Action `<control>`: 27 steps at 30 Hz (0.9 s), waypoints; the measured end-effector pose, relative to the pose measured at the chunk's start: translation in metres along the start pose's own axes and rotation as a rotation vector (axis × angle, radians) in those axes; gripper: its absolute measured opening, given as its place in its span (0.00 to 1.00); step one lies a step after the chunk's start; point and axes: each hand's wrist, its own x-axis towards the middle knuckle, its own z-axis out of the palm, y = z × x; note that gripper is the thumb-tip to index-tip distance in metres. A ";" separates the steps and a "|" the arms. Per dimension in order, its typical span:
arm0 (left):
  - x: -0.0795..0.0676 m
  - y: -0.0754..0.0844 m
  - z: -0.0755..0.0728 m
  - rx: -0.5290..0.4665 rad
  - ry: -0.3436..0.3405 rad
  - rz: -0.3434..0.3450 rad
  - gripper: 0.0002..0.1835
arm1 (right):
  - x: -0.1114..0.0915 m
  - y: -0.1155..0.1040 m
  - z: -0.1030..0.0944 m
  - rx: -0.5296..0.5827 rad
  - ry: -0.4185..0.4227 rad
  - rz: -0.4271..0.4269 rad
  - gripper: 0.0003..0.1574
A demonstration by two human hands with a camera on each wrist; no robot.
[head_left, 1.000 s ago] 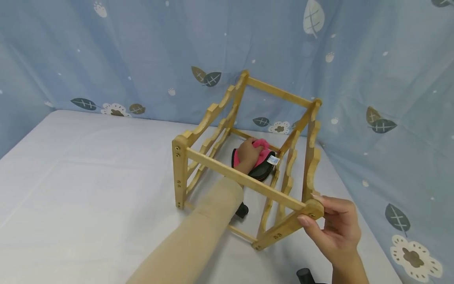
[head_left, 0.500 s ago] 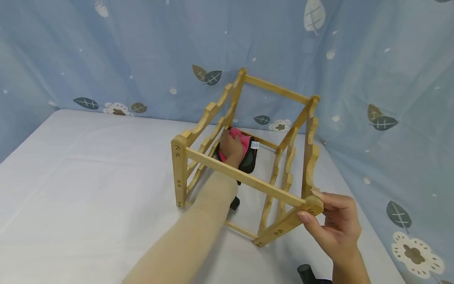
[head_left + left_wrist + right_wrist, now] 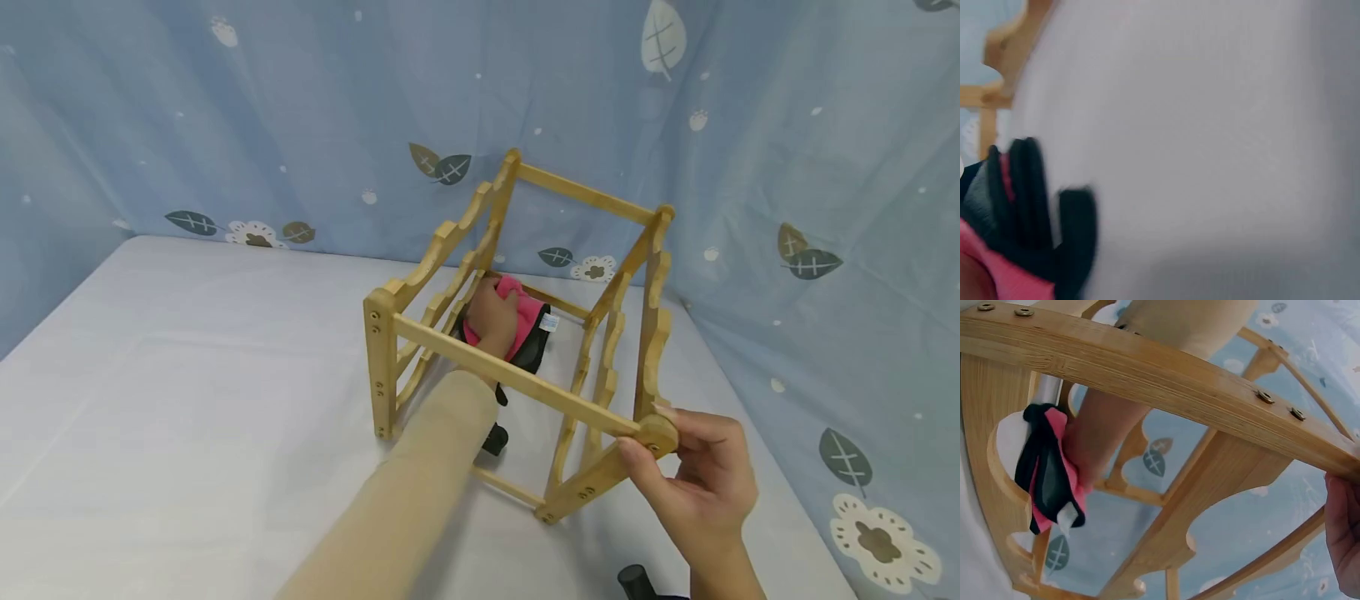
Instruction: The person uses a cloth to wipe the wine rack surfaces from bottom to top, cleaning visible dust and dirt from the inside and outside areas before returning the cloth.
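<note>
My left hand (image 3: 491,317) reaches inside a wooden rack with scalloped rails, like a wine rack (image 3: 517,379). It grips a pink-and-black cloth item (image 3: 532,321) with a white tag, low near the rack's left side and far end. The cloth's exact kind is unclear; in the left wrist view its black-edged layers (image 3: 1022,194) stand together. Between thumb and fingers, my right hand (image 3: 701,475) pinches the rack's near right top corner. From the right wrist view, the cloth (image 3: 1050,472) shows beyond a wooden bar, and the right fingers (image 3: 1342,531) touch that bar.
The rack stands on a white-covered table (image 3: 187,375). Behind it and to the right hangs a blue curtain (image 3: 322,108) with leaf prints. A black piece (image 3: 495,440) shows beneath the left forearm, another black piece (image 3: 637,582) by the right wrist.
My left hand has moved the cloth from the right of the rack's inside to the left, then slightly back toward the right. My right hand keeps its hold on the corner.
</note>
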 end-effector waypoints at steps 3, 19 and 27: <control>-0.006 0.010 -0.009 -0.020 -0.017 0.038 0.16 | 0.000 0.000 0.002 0.005 0.014 -0.022 0.21; -0.058 0.034 -0.079 -0.312 -0.238 0.089 0.16 | -0.002 -0.001 0.002 -0.115 0.041 -0.004 0.24; -0.097 0.019 -0.116 -0.445 -0.454 0.247 0.12 | 0.000 0.003 0.005 -0.086 0.083 -0.016 0.25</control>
